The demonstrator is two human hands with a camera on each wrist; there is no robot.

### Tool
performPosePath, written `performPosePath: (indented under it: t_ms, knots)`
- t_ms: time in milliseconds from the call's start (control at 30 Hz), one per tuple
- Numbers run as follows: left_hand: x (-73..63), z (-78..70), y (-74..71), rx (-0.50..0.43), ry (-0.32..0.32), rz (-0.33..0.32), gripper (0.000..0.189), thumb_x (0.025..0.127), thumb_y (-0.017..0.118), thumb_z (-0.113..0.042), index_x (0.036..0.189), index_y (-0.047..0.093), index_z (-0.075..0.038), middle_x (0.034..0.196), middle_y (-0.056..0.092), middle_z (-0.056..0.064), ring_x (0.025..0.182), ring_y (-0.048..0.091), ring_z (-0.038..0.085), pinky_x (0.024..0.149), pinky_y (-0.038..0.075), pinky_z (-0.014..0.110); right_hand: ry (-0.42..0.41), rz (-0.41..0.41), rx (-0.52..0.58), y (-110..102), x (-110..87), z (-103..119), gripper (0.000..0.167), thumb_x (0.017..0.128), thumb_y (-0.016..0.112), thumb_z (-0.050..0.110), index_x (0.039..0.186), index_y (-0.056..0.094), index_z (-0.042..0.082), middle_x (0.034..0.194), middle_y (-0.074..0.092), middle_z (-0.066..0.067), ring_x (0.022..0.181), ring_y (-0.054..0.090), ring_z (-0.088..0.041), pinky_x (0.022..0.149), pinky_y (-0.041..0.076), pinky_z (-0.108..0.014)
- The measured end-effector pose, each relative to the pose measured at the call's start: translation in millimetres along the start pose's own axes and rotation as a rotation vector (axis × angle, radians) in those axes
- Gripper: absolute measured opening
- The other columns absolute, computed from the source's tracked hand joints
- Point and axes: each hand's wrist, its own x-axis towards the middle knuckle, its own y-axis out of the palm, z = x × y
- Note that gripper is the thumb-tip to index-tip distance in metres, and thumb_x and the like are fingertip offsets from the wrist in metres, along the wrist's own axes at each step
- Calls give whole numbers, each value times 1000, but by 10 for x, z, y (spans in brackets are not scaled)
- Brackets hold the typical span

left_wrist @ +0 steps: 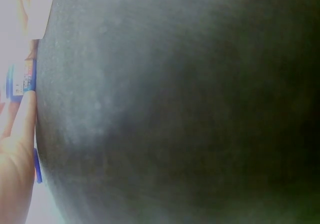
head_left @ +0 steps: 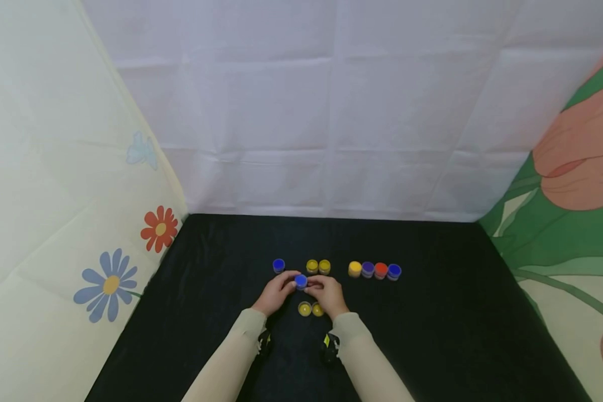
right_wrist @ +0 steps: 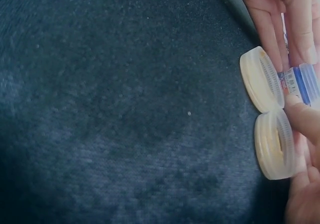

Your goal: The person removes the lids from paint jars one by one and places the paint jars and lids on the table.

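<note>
Between my two hands is a small paint pot [head_left: 301, 281] with a blue lid, its label and blue top also visible in the right wrist view. My left hand [head_left: 273, 294] pinches it from the left with thumb and fingers. From the right, my right hand [head_left: 331, 296] pinches the same pot. Just in front of it sit two round, clear-rimmed pieces with yellow inside, a left one [head_left: 305, 309] and a right one [head_left: 318, 309], the latter close by my right fingers. Whether the pot touches the cloth is hard to tell.
Behind the hands stand two yellow pots [head_left: 312, 266] side by side. A blue-lidded pot [head_left: 278, 265] is at their left. To the right runs a row of yellow, purple, red and blue pots [head_left: 380, 271]. Black cloth [head_left: 432, 335] covers the table, with fabric walls around.
</note>
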Motion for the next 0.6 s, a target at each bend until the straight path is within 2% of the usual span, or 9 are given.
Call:
performPosePath:
  t_ms: [167, 400, 600]
  knots:
    - [-6, 4, 18, -36, -22, -7, 24, 106, 54, -14, 128, 58, -7, 125, 65, 13, 115, 62, 30, 98, 49, 49, 6, -1, -4, -7, -13, 11, 19, 86, 77, -4, 105, 75, -5, 95, 75, -15, 86, 74, -27, 78, 59, -41]
    - [3, 49, 17, -59, 3, 0, 32, 108, 48, -10, 138, 57, -5, 136, 61, 16, 125, 57, 33, 104, 45, 52, 8, 3, -2, -13, -21, 25, 19, 86, 77, -3, 105, 75, -4, 95, 75, -14, 85, 73, -26, 77, 59, -41]
    - [-16, 49, 30, -105, -22, -20, 27, 108, 47, -10, 131, 60, -5, 130, 63, 14, 120, 60, 31, 101, 49, 49, 6, -4, 3, -5, -21, 18, 19, 86, 77, -4, 104, 75, -4, 95, 75, -14, 86, 73, -27, 77, 59, -41]
